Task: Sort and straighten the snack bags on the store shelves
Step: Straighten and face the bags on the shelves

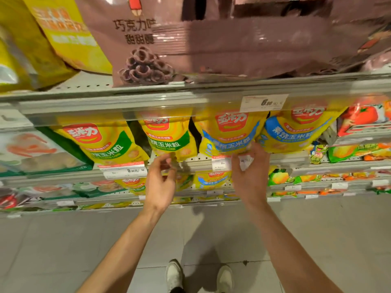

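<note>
Yellow corn snack bags stand in a row on the middle shelf (198, 160). Two carry green labels (105, 142) (169, 134) and two carry blue labels (228, 134) (296, 132). My left hand (160, 185) hovers just under the second green-label bag, fingers loosely curled and apart, holding nothing. My right hand (250, 172) is closed on the bottom edge of the first blue-label bag, thumb in front and fingers behind. A small white patch shows between its fingers.
The top shelf (148, 96) holds brown chocolate-ring bags (143, 45) and yellow bags (67, 34). Price tags (263, 102) (124, 169) hang on the shelf rails. Green-and-white packs (36, 153) lie at left, red tomato packs (364, 119) at right. Lower shelves hold more snacks; grey floor tiles and my shoes (174, 273) are below.
</note>
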Tool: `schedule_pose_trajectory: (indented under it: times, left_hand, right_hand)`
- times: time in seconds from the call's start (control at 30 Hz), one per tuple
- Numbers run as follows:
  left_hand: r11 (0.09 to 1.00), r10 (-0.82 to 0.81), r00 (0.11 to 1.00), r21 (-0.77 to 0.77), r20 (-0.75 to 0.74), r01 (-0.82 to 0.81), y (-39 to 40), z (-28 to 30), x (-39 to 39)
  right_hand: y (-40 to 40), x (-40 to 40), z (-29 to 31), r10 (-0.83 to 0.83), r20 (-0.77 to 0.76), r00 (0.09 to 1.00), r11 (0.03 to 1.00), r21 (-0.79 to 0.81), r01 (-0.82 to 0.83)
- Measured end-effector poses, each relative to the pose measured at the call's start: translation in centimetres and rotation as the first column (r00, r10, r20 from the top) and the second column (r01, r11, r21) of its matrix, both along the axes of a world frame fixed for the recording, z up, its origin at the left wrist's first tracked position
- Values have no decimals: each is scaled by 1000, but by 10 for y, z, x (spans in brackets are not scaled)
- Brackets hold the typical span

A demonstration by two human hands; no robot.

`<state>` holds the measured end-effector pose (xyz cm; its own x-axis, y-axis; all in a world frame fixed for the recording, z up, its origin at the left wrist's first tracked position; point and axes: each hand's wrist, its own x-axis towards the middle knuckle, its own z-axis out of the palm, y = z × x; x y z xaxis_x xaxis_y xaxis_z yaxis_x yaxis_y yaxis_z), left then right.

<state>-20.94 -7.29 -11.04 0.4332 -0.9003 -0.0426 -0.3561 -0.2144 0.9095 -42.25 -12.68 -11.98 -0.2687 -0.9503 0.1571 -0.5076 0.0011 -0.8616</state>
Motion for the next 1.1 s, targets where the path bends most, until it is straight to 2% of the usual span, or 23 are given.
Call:
schedule_pose_trajectory:
  times: [0.07, 0.2, 0.4, 0.5, 0.63, 0.77, 0.93, 1.1]
  left_hand:
    - [1000, -2, 1000, -1, -7, 2, -2, 3, 21]
    - [998, -44, 996, 52, 81, 40, -13, 14, 49]
    - [996, -67, 998, 66, -16, 68, -26, 35, 59]
    - [990, -84, 988, 101, -133, 97, -33, 43, 60]
    - [988, -106, 982, 96, -157, 122, -36, 45, 63]
    - [990, -96, 979, 83, -179, 112, -31, 42, 63]
    - [992, -99, 989, 62, -111, 106, -17, 34, 59]
    - [991, -108, 993, 72, -49, 112, -9, 32, 59]
  right_hand:
    - [9, 23, 1, 8, -21, 1000, 999, -35, -8]
    - [12, 70, 12, 54, -35, 998, 998, -34, -56]
    - [-14, 113, 23, 123, 42, 991, 992, 18, -124]
    - [-25, 124, 21, 150, 166, 975, 979, 110, -169]
    - [-30, 128, 24, 186, 213, 959, 965, 142, -219]
    - [-36, 121, 22, 160, 241, 957, 964, 168, -204]
    - [-35, 122, 23, 90, 298, 950, 976, 165, -144]
    - [-32, 132, 21, 51, 226, 973, 995, 77, -69]
